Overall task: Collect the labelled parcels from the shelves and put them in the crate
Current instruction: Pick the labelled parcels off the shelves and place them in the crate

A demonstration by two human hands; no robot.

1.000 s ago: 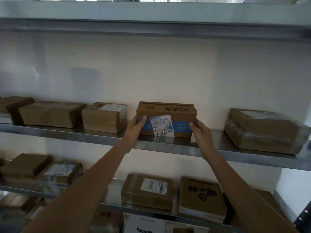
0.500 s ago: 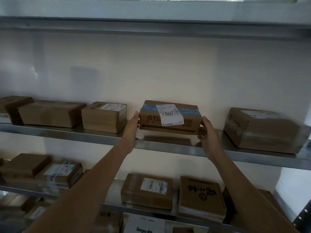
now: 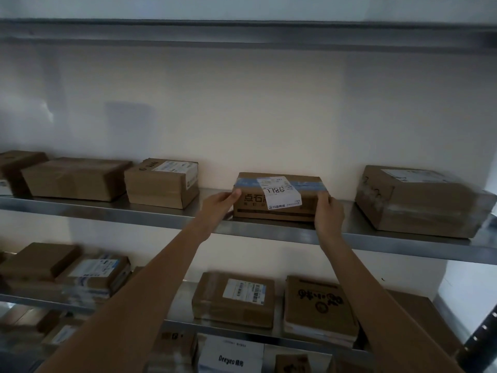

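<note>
A brown cardboard parcel [image 3: 279, 196] is seen on the middle metal shelf [image 3: 161, 215], set flat with its base on the shelf surface, close to the front edge. A band of blue tape runs across its top front edge, and a white label [image 3: 279, 192] with handwritten digits is folded over that edge onto the front face.

Left hand [image 3: 219, 207]: placed at the parcel's left end. The grip is partly closed, with the thumb laid on the upper front corner and the fingers curled round the left side. Contact with the cardboard is plain.

Right hand [image 3: 329, 215]: placed at the parcel's right end. The fingers are curled over the right front corner, and the grip is closed on the box from that side. The palm is turned away from the camera, so the fingertips behind the box cannot be seen.

The parcel is thus held between both hands, one at each end.

Noted on the same shelf: a labelled box [image 3: 161, 183] just left of the left hand, a wider flat box [image 3: 75, 179] further left, and a large box [image 3: 422, 200] well to the right. On the lower shelf [image 3: 183, 305], more labelled parcels are lying flat, among them one with a barcode label [image 3: 234, 301] and one with dark printed characters [image 3: 320, 308]. The left portion of that shelf is blurred.
</note>
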